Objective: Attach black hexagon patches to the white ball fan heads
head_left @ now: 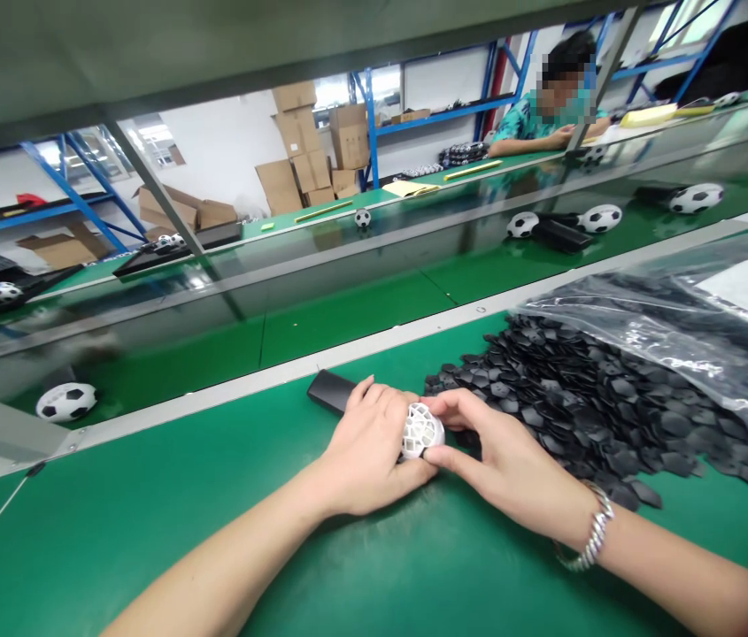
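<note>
A small white lattice ball (424, 431) with open gaps sits low over the green table, between my two hands. My left hand (374, 447) wraps its left side, palm down, with the fingers together. A black, flat-sided handle-like piece (330, 390) sticks out beyond the left fingers; whether it joins the ball is hidden. My right hand (486, 442) pinches the ball's right side between thumb and fingers. Just past the right hand lies a big heap of loose black panels (566, 389), thin and angular.
A clear plastic bag (679, 292) lies over the heap's far side. Beyond a metal rail (374, 341) runs a green conveyor belt (347, 310) carrying football-patterned balls (66, 402) and black parts (560, 235). A co-worker (546, 115) sits across the line. Overhead hangs a grey shelf (214, 53).
</note>
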The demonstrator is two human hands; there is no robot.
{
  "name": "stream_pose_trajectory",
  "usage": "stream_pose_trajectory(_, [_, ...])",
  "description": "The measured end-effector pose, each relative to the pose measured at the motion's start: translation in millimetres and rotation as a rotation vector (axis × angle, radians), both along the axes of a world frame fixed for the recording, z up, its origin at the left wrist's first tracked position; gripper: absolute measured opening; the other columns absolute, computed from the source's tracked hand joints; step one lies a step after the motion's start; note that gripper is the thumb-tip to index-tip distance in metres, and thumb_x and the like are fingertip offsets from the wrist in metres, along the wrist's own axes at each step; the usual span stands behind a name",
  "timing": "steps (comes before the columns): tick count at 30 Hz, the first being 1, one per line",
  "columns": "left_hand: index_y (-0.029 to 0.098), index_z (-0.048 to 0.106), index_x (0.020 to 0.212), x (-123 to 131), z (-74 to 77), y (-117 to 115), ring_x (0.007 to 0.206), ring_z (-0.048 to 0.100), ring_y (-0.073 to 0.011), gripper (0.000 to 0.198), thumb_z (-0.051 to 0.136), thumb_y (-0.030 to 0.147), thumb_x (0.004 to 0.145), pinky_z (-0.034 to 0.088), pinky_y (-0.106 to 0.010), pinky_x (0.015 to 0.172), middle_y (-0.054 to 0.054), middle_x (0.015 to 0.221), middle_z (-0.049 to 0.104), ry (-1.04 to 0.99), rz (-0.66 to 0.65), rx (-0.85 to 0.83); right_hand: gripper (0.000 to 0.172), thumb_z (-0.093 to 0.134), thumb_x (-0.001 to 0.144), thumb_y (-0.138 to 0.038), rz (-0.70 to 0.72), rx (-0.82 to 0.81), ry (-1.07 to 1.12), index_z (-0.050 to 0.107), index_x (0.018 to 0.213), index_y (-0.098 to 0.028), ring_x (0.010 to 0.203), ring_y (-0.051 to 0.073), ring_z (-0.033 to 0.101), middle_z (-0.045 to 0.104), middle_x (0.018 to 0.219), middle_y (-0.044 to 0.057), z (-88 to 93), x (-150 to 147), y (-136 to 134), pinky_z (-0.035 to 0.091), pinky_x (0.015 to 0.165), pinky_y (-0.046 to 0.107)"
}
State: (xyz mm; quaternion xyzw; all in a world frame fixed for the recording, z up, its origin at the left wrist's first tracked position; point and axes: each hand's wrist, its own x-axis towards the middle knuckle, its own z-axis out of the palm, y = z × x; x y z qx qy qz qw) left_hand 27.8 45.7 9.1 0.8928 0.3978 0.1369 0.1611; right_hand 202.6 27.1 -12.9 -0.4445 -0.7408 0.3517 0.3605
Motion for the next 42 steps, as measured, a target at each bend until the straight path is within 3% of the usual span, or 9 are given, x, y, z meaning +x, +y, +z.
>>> stream_pose_trajectory(5, [0.021, 0.046, 0.113, -7, -2.0, 4, 0.104, 0.049, -0.0243, 0.058, 0.065, 0.052, 0.068, 0.011, -0.052, 0.109, -0.005, 0.104, 0.056, -0.024, -0.009, -0.007, 0.012, 0.054, 0.084, -0.026, 0.013, 0.005, -0.092, 0.054, 0.095, -0.02, 0.086, 0.018, 0.059, 0.062, 0.093, 0.003, 9.6, 6, 11, 0.05, 0.074, 0.032])
stream_pose_trajectory(9, [0.021, 0.046, 0.116, -20, 6.6, 12, 0.113, 0.043, -0.0277, 0.063, 0.068, 0.049, 0.065, 0.007, -0.056, 0.108, -0.007, 0.11, 0.055, 0.017, -0.033, -0.06, 0.018, 0.046, 0.089, -0.024, -0.055, 0.284, -0.392, 0.061, 0.098, -0.018, 0.094, 0.023, 0.053, 0.062, 0.098, 0.008, 9.0, 14, 30, 0.045, 0.083, 0.042])
stream_pose_trajectory(13, [0.024, 0.042, 0.121, -25, 8.8, 14, 0.131, 0.017, -0.0346, 0.057, 0.064, 0.026, 0.069, 0.01, -0.064, 0.104, -0.007, 0.127, 0.047, 0.013, 0.122, -0.199, 0.022, 0.05, 0.087, -0.017, -0.037, 0.414, -0.657, 0.062, 0.105, -0.017, 0.099, 0.027, 0.048, 0.062, 0.106, 0.01, -1.1, 11, 42, 0.044, 0.082, 0.046])
stream_pose_trajectory(16, [0.022, 0.045, 0.119, -19, -1.6, 12, 0.133, 0.01, -0.035, 0.053, 0.064, 0.028, 0.069, 0.019, -0.061, 0.103, -0.008, 0.128, 0.046, -0.116, 0.242, -0.226, 0.018, 0.055, 0.084, -0.015, -0.009, 0.445, -0.714, 0.064, 0.098, -0.018, 0.096, 0.027, 0.049, 0.065, 0.101, 0.008, -6.4, 8, 43, 0.045, 0.08, 0.044])
stream_pose_trajectory(19, [0.02, 0.05, 0.111, -14, -13.8, 14, 0.133, 0.016, -0.0311, 0.052, 0.071, 0.027, 0.063, 0.018, -0.052, 0.108, -0.007, 0.118, 0.052, -0.245, 0.196, -0.174, 0.012, 0.058, 0.081, -0.012, 0.001, 0.429, -0.714, 0.065, 0.089, -0.017, 0.088, 0.024, 0.05, 0.064, 0.089, 0.007, -8.6, 12, 43, 0.045, 0.078, 0.04])
stream_pose_trajectory(23, [0.02, 0.049, 0.112, -16, -19.1, 18, 0.132, 0.02, -0.0264, 0.058, 0.069, 0.015, 0.058, 0.024, -0.043, 0.109, -0.006, 0.12, 0.05, -0.334, -0.012, -0.211, 0.008, 0.056, 0.082, -0.012, 0.019, 0.413, -0.666, 0.062, 0.08, -0.016, 0.086, 0.023, 0.05, 0.059, 0.087, 0.007, -7.3, 22, 40, 0.045, 0.075, 0.037])
stream_pose_trajectory(35, [0.021, 0.043, 0.117, -21, -17.6, 23, 0.132, 0.02, -0.0285, 0.064, 0.063, 0.013, 0.057, 0.023, -0.046, 0.108, -0.007, 0.122, 0.048, -0.352, -0.23, -0.24, 0.019, 0.043, 0.089, -0.023, 0.069, 0.192, -0.266, 0.06, 0.098, -0.022, 0.085, 0.016, 0.058, 0.061, 0.089, 0.003, 7.4, 21, 24, 0.048, 0.074, 0.028])
stream_pose_trajectory(37, [0.021, 0.042, 0.118, -21, -16.7, 22, 0.134, 0.016, -0.0298, 0.066, 0.064, 0.015, 0.057, 0.022, -0.048, 0.108, -0.009, 0.127, 0.043, -0.339, -0.216, -0.241, 0.016, 0.046, 0.088, -0.025, 0.079, 0.172, -0.238, 0.062, 0.091, -0.023, 0.083, 0.016, 0.059, 0.063, 0.088, 0.002, 9.2, 20, 22, 0.048, 0.074, 0.027])
stream_pose_trajectory(42, [0.019, 0.044, 0.116, -16, -10.4, 12, 0.135, 0.0, -0.0341, 0.064, 0.065, 0.017, 0.055, 0.024, -0.054, 0.104, -0.016, 0.141, 0.019, -0.251, 0.044, -0.327, 0.011, 0.052, 0.086, -0.025, 0.068, 0.17, -0.219, 0.061, 0.092, -0.026, 0.078, 0.013, 0.062, 0.066, 0.087, -0.002, 9.3, 20, 16, 0.049, 0.069, 0.023])
